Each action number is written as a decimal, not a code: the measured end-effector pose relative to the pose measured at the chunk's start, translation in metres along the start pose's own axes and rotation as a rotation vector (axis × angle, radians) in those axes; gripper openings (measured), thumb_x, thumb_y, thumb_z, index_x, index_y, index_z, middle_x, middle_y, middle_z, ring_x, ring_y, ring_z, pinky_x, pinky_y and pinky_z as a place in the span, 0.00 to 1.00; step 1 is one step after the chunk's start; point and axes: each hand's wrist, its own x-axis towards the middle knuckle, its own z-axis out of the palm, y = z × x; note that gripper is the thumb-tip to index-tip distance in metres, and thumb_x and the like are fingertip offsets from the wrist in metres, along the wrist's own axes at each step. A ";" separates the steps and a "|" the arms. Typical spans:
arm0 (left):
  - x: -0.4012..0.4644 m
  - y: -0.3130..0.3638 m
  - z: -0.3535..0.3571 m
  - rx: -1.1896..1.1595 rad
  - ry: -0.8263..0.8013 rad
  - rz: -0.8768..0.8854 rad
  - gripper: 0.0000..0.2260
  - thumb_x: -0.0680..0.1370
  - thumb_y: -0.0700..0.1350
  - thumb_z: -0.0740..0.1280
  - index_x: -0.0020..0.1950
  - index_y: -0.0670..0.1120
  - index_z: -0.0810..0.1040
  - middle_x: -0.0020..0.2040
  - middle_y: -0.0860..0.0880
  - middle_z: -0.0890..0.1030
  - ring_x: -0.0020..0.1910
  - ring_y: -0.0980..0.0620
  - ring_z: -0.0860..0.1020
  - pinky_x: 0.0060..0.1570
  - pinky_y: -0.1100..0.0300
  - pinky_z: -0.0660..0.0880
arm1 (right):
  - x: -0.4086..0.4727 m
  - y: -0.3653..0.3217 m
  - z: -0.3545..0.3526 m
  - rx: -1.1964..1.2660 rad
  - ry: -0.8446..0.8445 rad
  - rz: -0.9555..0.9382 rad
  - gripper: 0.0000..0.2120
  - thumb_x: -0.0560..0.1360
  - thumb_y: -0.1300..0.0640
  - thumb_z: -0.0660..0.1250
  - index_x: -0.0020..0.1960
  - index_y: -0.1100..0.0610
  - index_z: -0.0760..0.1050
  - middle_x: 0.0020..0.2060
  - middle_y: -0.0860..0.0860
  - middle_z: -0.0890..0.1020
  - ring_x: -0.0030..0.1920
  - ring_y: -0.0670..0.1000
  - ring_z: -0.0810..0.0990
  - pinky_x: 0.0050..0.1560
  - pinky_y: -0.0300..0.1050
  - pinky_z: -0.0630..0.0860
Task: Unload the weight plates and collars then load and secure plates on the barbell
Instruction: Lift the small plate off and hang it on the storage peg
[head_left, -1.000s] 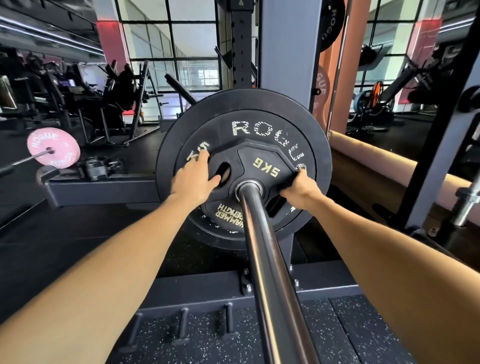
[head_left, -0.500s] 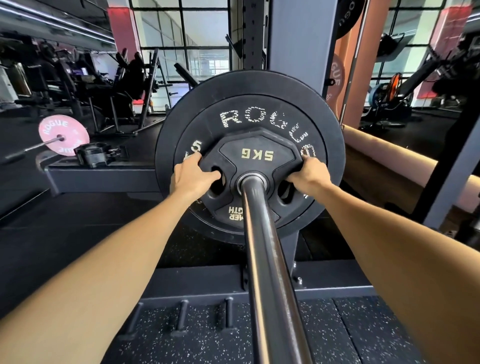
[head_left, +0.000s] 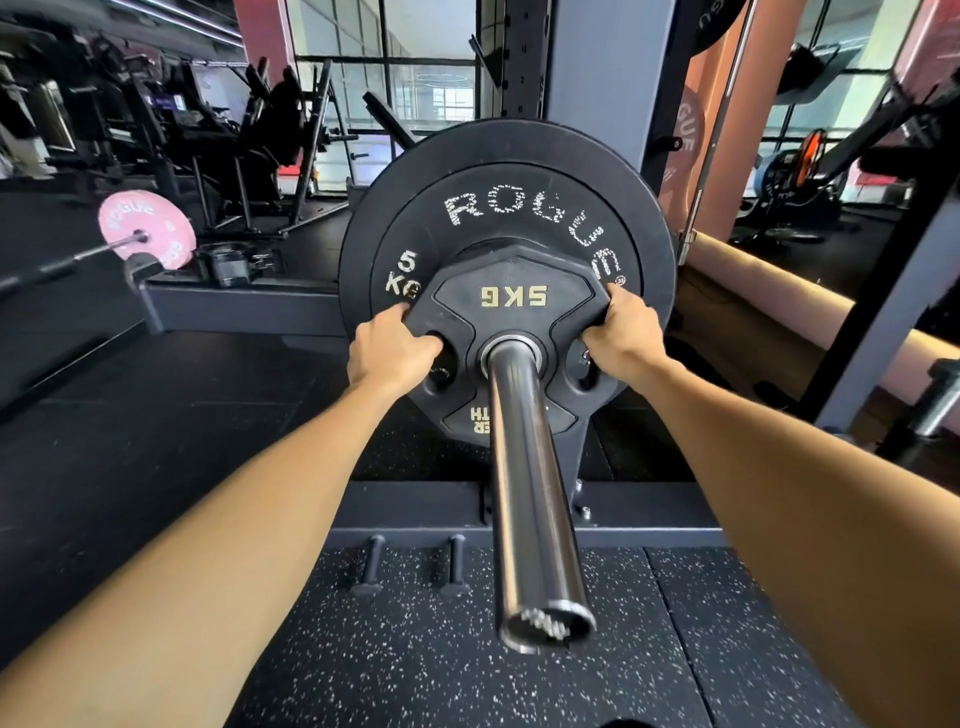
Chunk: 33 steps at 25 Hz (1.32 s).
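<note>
A steel barbell sleeve (head_left: 524, 483) points toward me, its end near the bottom centre. On it sits a small black 5 kg plate (head_left: 511, 299) with grip holes, in front of a larger black Rogue bumper plate (head_left: 519, 176). My left hand (head_left: 389, 348) grips the small plate's left edge, thumb in a grip hole. On the opposite edge, my right hand (head_left: 621, 338) holds the same plate. No collar shows on this sleeve.
A black collar (head_left: 234, 262) lies on the rack's dark base beam (head_left: 234, 312) at left, next to a pink Rogue plate (head_left: 148, 228) on another bar. A grey rack upright (head_left: 597, 67) stands behind the plates. Speckled rubber flooring (head_left: 415, 649) with short pegs lies below.
The small 5 kg plate has rotated so its "5KG" text sits at the top. Both hands stay on its edges. The view has shifted, showing the sleeve's end.
</note>
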 end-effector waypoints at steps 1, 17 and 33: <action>-0.013 -0.001 -0.006 -0.004 0.004 0.004 0.19 0.69 0.47 0.68 0.60 0.51 0.78 0.51 0.45 0.81 0.53 0.40 0.78 0.51 0.50 0.78 | -0.013 -0.002 -0.006 0.001 0.001 -0.008 0.09 0.71 0.65 0.60 0.50 0.59 0.71 0.42 0.53 0.75 0.44 0.57 0.70 0.43 0.45 0.66; -0.205 -0.019 -0.096 -0.024 0.006 0.110 0.11 0.71 0.43 0.67 0.52 0.48 0.80 0.44 0.47 0.81 0.45 0.43 0.80 0.42 0.54 0.77 | -0.210 -0.024 -0.088 -0.028 0.039 -0.053 0.15 0.70 0.67 0.62 0.55 0.62 0.75 0.53 0.60 0.82 0.55 0.62 0.78 0.49 0.44 0.72; -0.234 -0.002 -0.163 0.166 0.006 0.290 0.07 0.68 0.43 0.71 0.41 0.42 0.76 0.39 0.47 0.77 0.39 0.43 0.77 0.36 0.57 0.70 | -0.259 -0.060 -0.146 -0.174 -0.020 -0.182 0.05 0.67 0.61 0.66 0.43 0.56 0.73 0.41 0.55 0.76 0.47 0.60 0.80 0.43 0.45 0.74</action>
